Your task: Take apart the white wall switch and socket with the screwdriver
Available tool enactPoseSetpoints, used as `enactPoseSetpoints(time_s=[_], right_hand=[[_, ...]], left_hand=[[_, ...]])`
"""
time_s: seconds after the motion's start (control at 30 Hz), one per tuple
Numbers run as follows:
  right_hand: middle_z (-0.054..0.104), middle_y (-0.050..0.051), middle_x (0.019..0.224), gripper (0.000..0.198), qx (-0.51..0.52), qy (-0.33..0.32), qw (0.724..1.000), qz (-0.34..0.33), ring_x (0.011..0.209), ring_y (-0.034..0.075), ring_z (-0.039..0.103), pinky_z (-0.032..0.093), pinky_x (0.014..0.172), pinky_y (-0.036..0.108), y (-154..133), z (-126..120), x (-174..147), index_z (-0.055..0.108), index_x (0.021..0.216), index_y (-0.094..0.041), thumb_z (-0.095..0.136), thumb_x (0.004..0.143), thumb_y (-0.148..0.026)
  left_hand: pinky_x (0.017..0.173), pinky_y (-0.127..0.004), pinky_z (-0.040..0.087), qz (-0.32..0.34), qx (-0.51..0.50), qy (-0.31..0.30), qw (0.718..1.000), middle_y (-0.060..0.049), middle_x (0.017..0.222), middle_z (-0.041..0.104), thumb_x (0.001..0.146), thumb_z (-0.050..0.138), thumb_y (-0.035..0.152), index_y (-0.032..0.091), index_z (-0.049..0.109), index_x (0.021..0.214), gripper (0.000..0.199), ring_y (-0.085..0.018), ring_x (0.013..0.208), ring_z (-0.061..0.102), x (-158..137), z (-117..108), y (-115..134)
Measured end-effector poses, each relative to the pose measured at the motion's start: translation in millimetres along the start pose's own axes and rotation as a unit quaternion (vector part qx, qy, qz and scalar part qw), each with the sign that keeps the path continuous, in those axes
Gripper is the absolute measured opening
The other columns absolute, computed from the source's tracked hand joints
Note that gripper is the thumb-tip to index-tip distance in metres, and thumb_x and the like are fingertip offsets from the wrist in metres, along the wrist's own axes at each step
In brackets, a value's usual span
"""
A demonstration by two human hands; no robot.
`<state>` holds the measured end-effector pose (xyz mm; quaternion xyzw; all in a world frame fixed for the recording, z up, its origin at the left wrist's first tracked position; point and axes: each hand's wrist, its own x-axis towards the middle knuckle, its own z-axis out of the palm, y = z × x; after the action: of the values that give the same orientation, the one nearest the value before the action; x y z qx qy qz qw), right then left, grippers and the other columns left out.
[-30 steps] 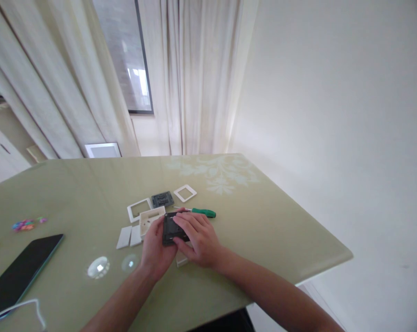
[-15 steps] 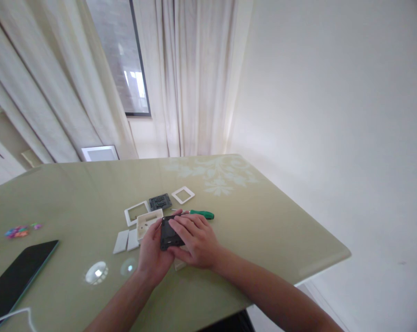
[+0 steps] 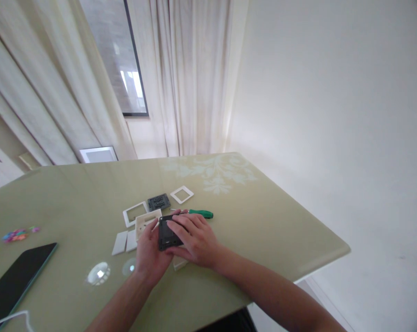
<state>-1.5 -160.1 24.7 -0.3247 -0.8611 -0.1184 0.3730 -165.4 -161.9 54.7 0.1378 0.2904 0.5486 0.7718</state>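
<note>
Between my hands is a dark square wall-switch module [image 3: 167, 234], held over the table. My left hand [image 3: 152, 253] cups it from the left and below, thumb along its edge. My right hand [image 3: 196, 240] grips its right side, fingers resting across the top face. Behind the hands lie a cream mounting box [image 3: 141, 224], partly covered, and a second dark switch module [image 3: 159, 202]. A green-handled screwdriver [image 3: 202, 213] lies just past my right hand, its tip partly hidden. Under my right hand a pale piece [image 3: 179, 263] pokes out, mostly hidden.
Two white square frames, one at the left [image 3: 128, 216] and one farther back [image 3: 182, 194], lie on the table [image 3: 263, 230]. White flat plates [image 3: 119, 243] sit left of the box. Farther left are a tablet [image 3: 18, 276], a white cable [image 3: 20, 314] and small colourful pieces [image 3: 17, 235].
Both hands keep their hold on the dark module, with hardly any shift of the fingers. The whole view has moved slightly.
</note>
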Motion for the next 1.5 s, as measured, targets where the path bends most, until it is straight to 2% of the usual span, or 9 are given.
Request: enactPoseSetpoints(time_s=[0.27, 0.47, 0.67, 0.87, 1.07, 1.23, 1.4, 1.5], right_hand=[[0.075, 0.016, 0.142, 0.064, -0.002, 0.024, 1.000, -0.006, 0.132, 0.031, 0.067, 0.052, 0.113, 0.046, -2, 0, 0, 0.060, 0.150, -0.016, 0.065, 0.107, -0.063], [0.075, 0.018, 0.138, 0.059, 0.009, 0.041, 0.999, -0.010, 0.134, 0.031, 0.066, 0.052, 0.115, 0.045, -4, 1, -1, 0.061, 0.147, -0.014, 0.072, 0.105, -0.054], [0.074, 0.018, 0.141, 0.057, 0.038, 0.033, 0.999, 0.012, 0.139, 0.029, 0.065, 0.053, 0.118, 0.044, -6, 2, -3, 0.058, 0.148, -0.017, 0.072, 0.105, -0.052], [0.074, 0.018, 0.139, 0.058, 0.055, 0.073, 0.996, -0.022, 0.137, 0.029, 0.066, 0.054, 0.120, 0.044, -7, 0, -3, 0.058, 0.148, -0.017, 0.076, 0.103, -0.049], [0.074, 0.018, 0.139, 0.058, 0.059, 0.056, 0.997, -0.019, 0.141, 0.029, 0.064, 0.055, 0.121, 0.044, -9, -1, -4, 0.060, 0.147, -0.017, 0.080, 0.101, -0.045], [0.075, 0.018, 0.137, 0.056, 0.073, 0.074, 0.994, -0.033, 0.139, 0.029, 0.065, 0.057, 0.119, 0.043, -11, -9, -2, 0.059, 0.147, -0.015, 0.078, 0.103, -0.045], [0.076, 0.016, 0.134, 0.048, 0.098, 0.082, 0.992, -0.015, 0.138, 0.027, 0.067, 0.058, 0.118, 0.041, -12, -13, 1, 0.062, 0.142, -0.016, 0.072, 0.107, -0.047], [0.076, 0.017, 0.132, 0.051, 0.129, 0.098, 0.987, -0.014, 0.135, 0.025, 0.068, 0.058, 0.117, 0.039, -11, -12, 2, 0.064, 0.137, -0.015, 0.076, 0.103, -0.050]], left_hand=[[0.103, -0.045, 0.065, 0.002, -0.004, -0.002, 1.000, -0.015, 0.125, 0.086, 0.089, 0.071, 0.032, 0.020, 0.081, 0.131, 0.045, -0.037, 0.131, 0.075, 0, -1, 0], [0.100, -0.045, 0.067, 0.007, -0.014, 0.002, 1.000, -0.015, 0.124, 0.086, 0.090, 0.071, 0.033, 0.018, 0.080, 0.131, 0.044, -0.039, 0.128, 0.076, 0, -3, -1], [0.090, -0.041, 0.070, 0.004, -0.022, 0.005, 1.000, -0.013, 0.121, 0.087, 0.090, 0.071, 0.031, 0.023, 0.083, 0.128, 0.041, -0.038, 0.122, 0.079, -2, -1, 1], [0.078, -0.032, 0.070, -0.003, -0.037, 0.004, 0.999, -0.016, 0.120, 0.085, 0.093, 0.067, 0.028, 0.013, 0.079, 0.138, 0.048, -0.032, 0.112, 0.083, -6, -2, 2], [0.073, -0.034, 0.071, -0.012, -0.027, 0.032, 0.999, -0.018, 0.118, 0.085, 0.094, 0.061, 0.024, 0.011, 0.076, 0.142, 0.052, -0.032, 0.104, 0.084, -11, 4, 5], [0.074, -0.032, 0.071, -0.010, -0.002, 0.051, 0.999, -0.016, 0.114, 0.086, 0.094, 0.062, 0.024, 0.014, 0.080, 0.135, 0.046, -0.032, 0.108, 0.083, -17, 9, 4], [0.083, -0.029, 0.071, 0.078, 0.051, 0.074, 0.993, -0.010, 0.124, 0.085, 0.085, 0.073, 0.015, 0.020, 0.088, 0.109, 0.029, -0.032, 0.122, 0.078, -18, -3, -3], [0.082, -0.030, 0.072, 0.114, 0.075, 0.073, 0.988, -0.004, 0.126, 0.085, 0.079, 0.081, 0.011, 0.028, 0.088, 0.106, 0.033, -0.033, 0.123, 0.078, -15, -14, -7]])
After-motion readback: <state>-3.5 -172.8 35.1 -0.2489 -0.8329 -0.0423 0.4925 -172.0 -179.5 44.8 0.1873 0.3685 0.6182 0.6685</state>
